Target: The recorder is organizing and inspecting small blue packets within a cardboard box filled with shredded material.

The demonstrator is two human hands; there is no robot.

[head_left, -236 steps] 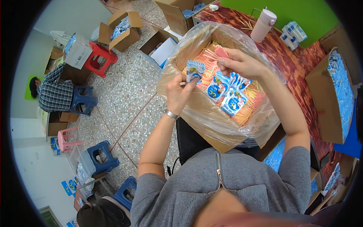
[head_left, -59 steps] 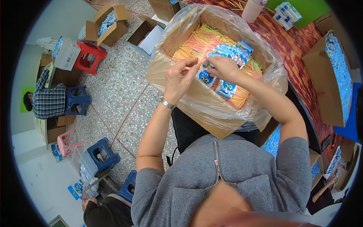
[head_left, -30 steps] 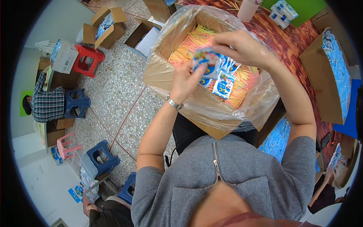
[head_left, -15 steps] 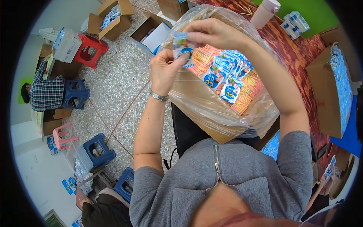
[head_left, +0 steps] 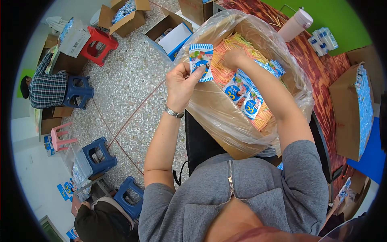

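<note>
My left hand (head_left: 180,85) pinches a small blue-and-white printed packet (head_left: 200,54) upright between thumb and fingers, over the near-left side of a cardboard carton (head_left: 219,105). Thin pink, orange and yellow sticks (head_left: 225,43) fill the carton, which has a clear plastic liner (head_left: 203,34). My right hand (head_left: 235,58) reaches down into the sticks, its fingers curled under and mostly hidden. Beneath my right forearm, several matching packets (head_left: 252,104) lie on the sticks.
On the red-brown table stand a pink bottle (head_left: 295,25) and some clear-and-blue packs (head_left: 322,41). A carton of blue packets (head_left: 350,109) is at the right. Open boxes (head_left: 171,34), stools (head_left: 100,157) and two seated people are to the left. Another person's hands show at lower right.
My right hand has let go of the packet and moved right and down into the sticks. My left hand keeps the packet, now upright. The view has shifted slightly.
</note>
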